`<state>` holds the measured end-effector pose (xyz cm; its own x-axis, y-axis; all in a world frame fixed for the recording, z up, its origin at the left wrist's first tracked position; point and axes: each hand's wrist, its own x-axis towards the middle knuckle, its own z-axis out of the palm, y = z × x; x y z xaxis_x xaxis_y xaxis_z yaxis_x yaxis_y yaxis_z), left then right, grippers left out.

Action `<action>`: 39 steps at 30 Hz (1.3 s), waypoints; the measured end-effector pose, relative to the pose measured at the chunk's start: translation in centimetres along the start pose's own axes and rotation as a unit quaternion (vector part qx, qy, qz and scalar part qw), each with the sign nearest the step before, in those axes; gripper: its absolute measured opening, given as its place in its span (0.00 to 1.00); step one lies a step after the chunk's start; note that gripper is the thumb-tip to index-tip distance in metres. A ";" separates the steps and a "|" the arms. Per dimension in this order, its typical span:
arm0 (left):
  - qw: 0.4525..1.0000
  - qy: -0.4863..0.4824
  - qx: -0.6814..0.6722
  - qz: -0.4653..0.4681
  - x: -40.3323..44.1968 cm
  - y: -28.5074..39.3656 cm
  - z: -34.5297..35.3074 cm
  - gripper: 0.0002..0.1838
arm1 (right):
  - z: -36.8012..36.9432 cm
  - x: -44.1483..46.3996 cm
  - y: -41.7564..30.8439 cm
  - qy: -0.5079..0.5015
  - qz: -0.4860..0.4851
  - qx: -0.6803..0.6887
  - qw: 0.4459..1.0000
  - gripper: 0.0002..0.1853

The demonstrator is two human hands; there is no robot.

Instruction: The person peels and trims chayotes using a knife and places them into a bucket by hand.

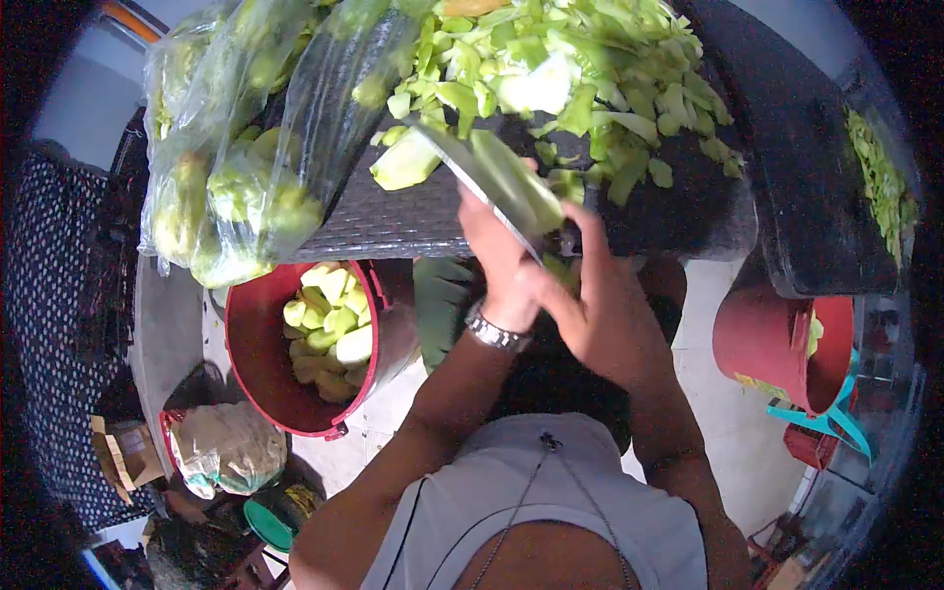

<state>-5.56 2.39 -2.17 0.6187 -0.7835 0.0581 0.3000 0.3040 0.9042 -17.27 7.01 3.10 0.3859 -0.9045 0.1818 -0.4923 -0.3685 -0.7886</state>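
Note:
Close together over the table's near edge, my left hand, with a metal watch band at its wrist, holds a pale green vegetable. A knife lies along the vegetable's left side, its blade slanting up and left, slightly blurred. At the blade's lower end my right hand is closed round the handle, mostly hidden, with a finger reaching toward the vegetable. A cut pale green piece rests on the dark table just left of the blade tip. Green peelings are heaped behind my hands.
Clear plastic bags of green vegetables lie at the table's left. Below them stands a red bucket holding peeled pieces. Another red bucket is at the right, beside a dark chair with green scraps on it.

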 end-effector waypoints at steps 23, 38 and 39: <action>0.940 -0.101 -0.240 -0.220 0.2 2.2 -0.2 0.26 | -0.4 -0.6 4.6 -0.089 0.094 0.054 0.990 0.16; 0.950 -0.100 -0.177 -0.237 2.3 1.6 -0.3 0.29 | -0.6 -0.4 1.8 -0.122 0.268 0.258 0.920 0.19; 0.954 -0.101 -0.162 -0.233 2.3 1.4 -0.5 0.28 | -0.6 -0.3 1.7 -0.120 0.279 0.258 0.917 0.19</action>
<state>-3.38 1.30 -0.99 0.2216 -0.9527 -0.2079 0.7365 0.0238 0.6760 -18.73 6.48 2.06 0.3772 -0.8258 -0.4193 -0.2539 0.3432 -0.9043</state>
